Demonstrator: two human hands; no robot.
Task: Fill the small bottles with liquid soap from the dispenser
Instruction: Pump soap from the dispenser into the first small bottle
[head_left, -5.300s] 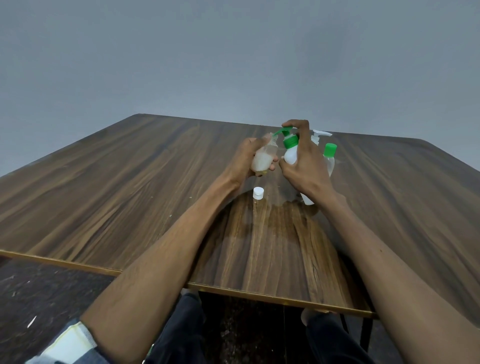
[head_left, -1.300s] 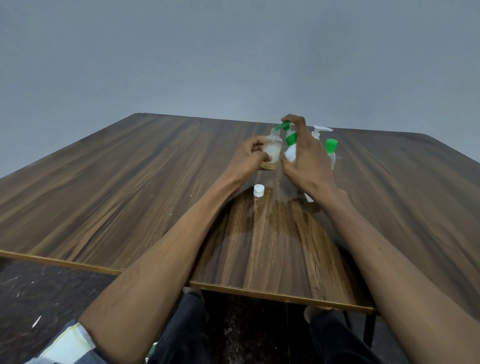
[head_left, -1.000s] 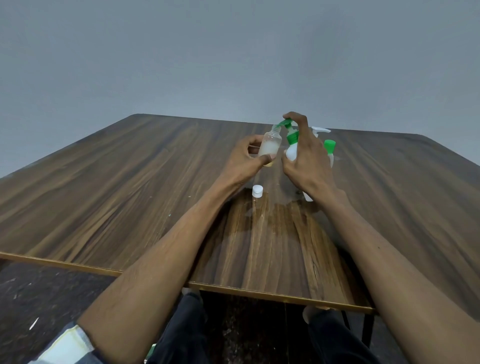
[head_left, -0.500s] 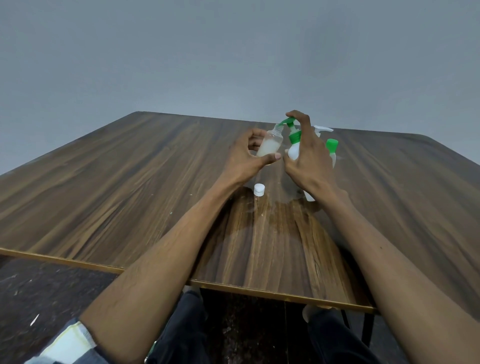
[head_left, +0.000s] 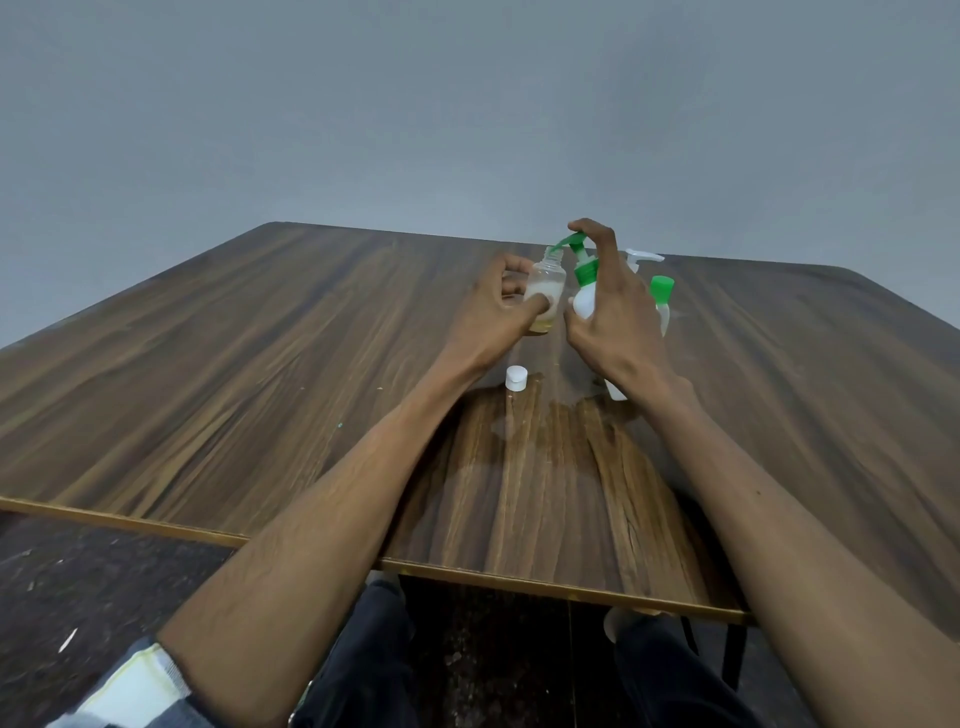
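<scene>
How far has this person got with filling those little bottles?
In hand: the left hand holds an uncapped small clear bottle, partly filled, under the green pump dispenser held by the right hand. Its white cap still lies on the table. The green-capped bottle behind looks closed, contents unclear.

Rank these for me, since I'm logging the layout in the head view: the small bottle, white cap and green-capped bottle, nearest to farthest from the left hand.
1. Small bottle: in the left hand's grip, under the green spout.
2. White cap: on the table, just below that hand, toward the person.
3. Green-capped bottle: farthest, beyond the right hand.
</scene>
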